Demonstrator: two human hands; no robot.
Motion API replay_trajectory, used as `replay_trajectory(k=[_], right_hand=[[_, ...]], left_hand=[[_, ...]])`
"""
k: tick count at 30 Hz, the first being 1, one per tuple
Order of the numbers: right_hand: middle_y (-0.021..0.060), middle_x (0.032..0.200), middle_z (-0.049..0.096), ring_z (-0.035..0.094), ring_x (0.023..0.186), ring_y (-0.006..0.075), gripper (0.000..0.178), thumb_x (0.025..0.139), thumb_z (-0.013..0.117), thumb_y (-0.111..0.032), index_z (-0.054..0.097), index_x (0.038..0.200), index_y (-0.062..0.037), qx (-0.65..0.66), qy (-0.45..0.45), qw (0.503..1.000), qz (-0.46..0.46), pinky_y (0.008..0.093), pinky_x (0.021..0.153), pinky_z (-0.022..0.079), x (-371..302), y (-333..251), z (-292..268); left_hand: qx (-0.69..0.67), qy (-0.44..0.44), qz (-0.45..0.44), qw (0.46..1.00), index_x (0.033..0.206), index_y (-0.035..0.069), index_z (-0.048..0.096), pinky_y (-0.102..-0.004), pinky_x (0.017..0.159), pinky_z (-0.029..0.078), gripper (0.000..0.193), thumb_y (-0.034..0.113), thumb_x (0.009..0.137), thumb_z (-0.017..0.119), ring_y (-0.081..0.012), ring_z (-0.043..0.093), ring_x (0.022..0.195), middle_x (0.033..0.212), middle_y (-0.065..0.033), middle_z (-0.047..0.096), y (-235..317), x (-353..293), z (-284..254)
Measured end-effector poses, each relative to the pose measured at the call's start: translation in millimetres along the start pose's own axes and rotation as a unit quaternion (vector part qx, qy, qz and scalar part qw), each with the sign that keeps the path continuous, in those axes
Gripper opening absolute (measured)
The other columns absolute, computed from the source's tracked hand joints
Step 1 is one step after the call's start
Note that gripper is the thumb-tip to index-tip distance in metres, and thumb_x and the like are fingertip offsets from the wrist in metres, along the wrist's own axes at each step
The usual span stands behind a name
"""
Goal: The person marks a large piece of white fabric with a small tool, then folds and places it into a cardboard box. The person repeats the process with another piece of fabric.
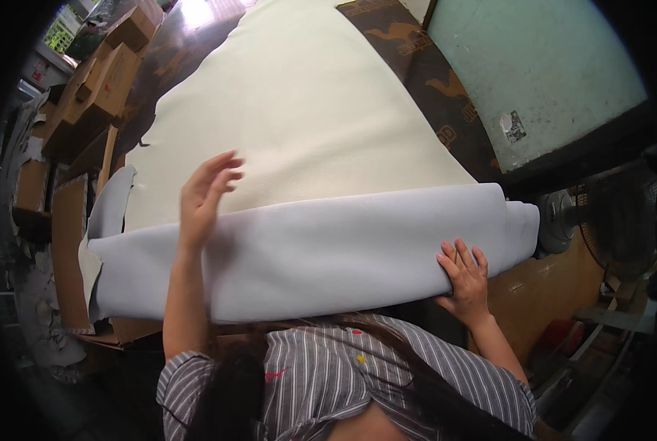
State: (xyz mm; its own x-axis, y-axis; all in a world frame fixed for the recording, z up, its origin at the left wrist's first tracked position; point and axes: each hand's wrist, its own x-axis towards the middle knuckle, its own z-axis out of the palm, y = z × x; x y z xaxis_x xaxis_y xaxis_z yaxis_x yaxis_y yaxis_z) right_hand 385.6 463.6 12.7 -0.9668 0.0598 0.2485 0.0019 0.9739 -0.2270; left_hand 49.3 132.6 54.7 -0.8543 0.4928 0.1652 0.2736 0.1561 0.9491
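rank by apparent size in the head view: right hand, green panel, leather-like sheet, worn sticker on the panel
1. leather-like sheet
2. green panel
3. right hand
4. worn sticker

Cream sheet (292, 117) (folded part (328, 246) pale lilac-grey), white-striped grey shirt (306, 360), mint-green panel (534, 66)

Open room stretching above cream sheet (292, 110), ahead of left hand (209, 197). Cardboard boxes (109, 82) crowding far left; pale green panel (538, 73) blocking upper right. Fan (558, 222) standing beside right end of folded grey band (343, 246), narrowing outward path of right hand (466, 285).
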Motion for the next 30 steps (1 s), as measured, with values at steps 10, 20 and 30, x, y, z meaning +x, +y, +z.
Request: replay_trajectory(k=[10,20,30], right_hand=[[0.0123,0.120,0.067,0.067,0.107,0.0323,0.058,0.067,0.079,-0.016,0.059,0.121,-0.0093,0.058,-0.135,0.982,-0.117,0.0419,0.088,0.053,76.6,27.2,-56.4],[0.0129,0.085,0.069,0.068,0.082,0.0352,0.037,0.072,0.076,-0.025,0.067,0.105,-0.0114,0.112,-0.194,0.965,-0.139,0.0461,0.073,0.052,101.2,34.7,-62.9],[0.0110,0.100,0.074,0.070,0.095,0.0212,0.043,0.084,0.077,-0.037,0.072,0.108,-0.0023,0.317,-0.311,0.895,0.034,0.0320,0.085,0.054,156.7,71.4,-153.7]], left_hand=[[0.051,0.587,-0.307,0.747,0.118,0.001,0.063,-0.0247,0.062,0.038,0.059,0.055,0.093,0.062,-0.0113,0.051,0.073,0.100,-0.0034,0.062,-81.4,-264.2,-133.5],[-0.162,0.571,-0.179,0.785,0.143,-0.003,0.044,-0.0434,0.101,0.047,0.072,0.040,0.091,0.066,-0.0302,0.055,0.121,0.138,-0.0184,0.052,-97.4,-232.7,-158.5],[0.058,0.411,-0.032,0.909,0.155,0.011,0.030,-0.0269,0.077,0.047,0.060,0.020,0.101,0.055,-0.0124,0.056,0.092,0.113,-0.0100,0.060,3.4,-80.0,-187.5]])
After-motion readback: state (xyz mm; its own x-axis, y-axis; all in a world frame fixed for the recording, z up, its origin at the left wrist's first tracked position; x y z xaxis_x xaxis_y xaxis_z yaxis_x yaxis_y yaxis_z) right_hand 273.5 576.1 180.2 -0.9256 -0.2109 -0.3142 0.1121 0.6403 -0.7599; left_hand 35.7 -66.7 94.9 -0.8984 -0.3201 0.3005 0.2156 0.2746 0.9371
